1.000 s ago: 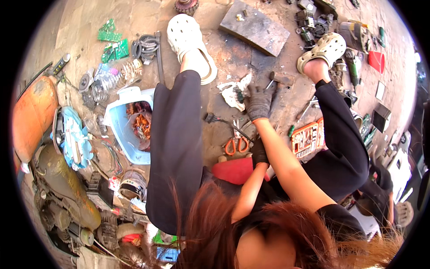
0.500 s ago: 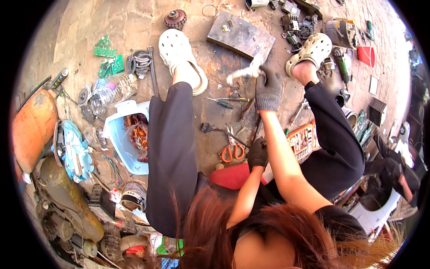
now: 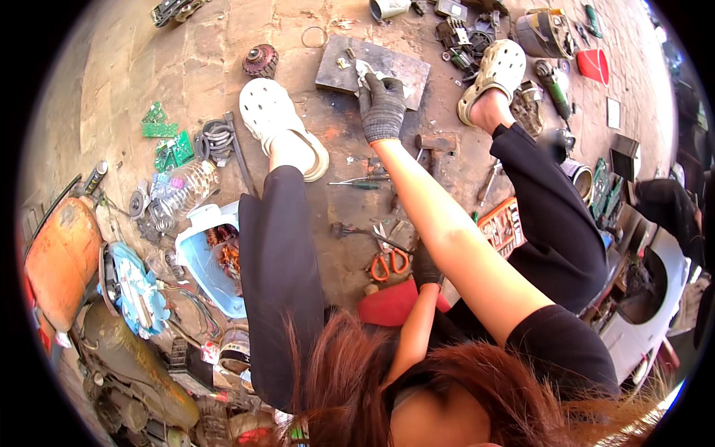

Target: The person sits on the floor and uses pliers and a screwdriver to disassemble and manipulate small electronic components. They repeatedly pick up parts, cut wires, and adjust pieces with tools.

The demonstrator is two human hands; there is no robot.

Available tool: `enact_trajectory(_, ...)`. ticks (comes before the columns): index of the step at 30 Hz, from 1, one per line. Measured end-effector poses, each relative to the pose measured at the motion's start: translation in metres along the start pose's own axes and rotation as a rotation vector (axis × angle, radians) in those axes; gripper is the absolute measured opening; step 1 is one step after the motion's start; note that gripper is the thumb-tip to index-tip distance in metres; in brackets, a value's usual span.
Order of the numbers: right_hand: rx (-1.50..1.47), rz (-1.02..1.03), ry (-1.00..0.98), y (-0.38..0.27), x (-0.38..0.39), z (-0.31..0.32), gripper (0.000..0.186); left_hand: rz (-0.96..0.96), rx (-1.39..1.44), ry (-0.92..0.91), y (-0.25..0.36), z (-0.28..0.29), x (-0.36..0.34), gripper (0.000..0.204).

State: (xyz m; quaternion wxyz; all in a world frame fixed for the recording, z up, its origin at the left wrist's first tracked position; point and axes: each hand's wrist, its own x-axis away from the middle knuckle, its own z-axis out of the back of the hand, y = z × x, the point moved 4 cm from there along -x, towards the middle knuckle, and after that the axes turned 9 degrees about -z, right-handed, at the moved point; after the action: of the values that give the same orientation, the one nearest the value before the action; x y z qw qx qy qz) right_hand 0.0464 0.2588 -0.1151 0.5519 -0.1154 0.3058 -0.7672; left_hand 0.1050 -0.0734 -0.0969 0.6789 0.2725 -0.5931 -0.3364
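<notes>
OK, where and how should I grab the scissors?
Probably by the orange loops of the scissors, from above on the near side: the loops point toward the body, the blades away, with a black cable crossing the blades.

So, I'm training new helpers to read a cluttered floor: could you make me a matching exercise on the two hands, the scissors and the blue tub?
Column one:
1. right hand
2. left hand
3. scissors
4. blue tub

Column two:
A. has copper-coloured scrap inside
B. close beside the right forearm, partly hidden
C. metal blades, orange loops
D. over the dark block, fingers at a white rag

Right pairs: 1-D, 2-B, 3-C, 4-A.
</notes>
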Motion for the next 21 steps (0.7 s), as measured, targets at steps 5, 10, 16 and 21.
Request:
enact_trajectory(5, 0.001, -0.025, -0.037, 0.009, -0.008, 0.000, 0.024, 0.007, -0.013, -0.036, 0.032, 0.017, -0.003, 0.028)
enact_trajectory(10, 0.025, 0.007, 0.003, 0.016, -0.014, -0.002, 0.022, 0.059, -0.127, -0.062, 0.019, 0.012, -0.004, 0.026)
enact_trajectory(16, 0.106, -0.126, 0.143, 0.044, -0.040, 0.013, 0.024, 0.048, 0.056, -0.032, -0.023, -0.010, -0.002, 0.026)
enact_trajectory(21, 0.121, -0.236, 0.216, 0.106, -0.079, 0.037, 0.022, 0.051, -0.051, -0.001, 0.011, 0.007, 0.001, 0.030)
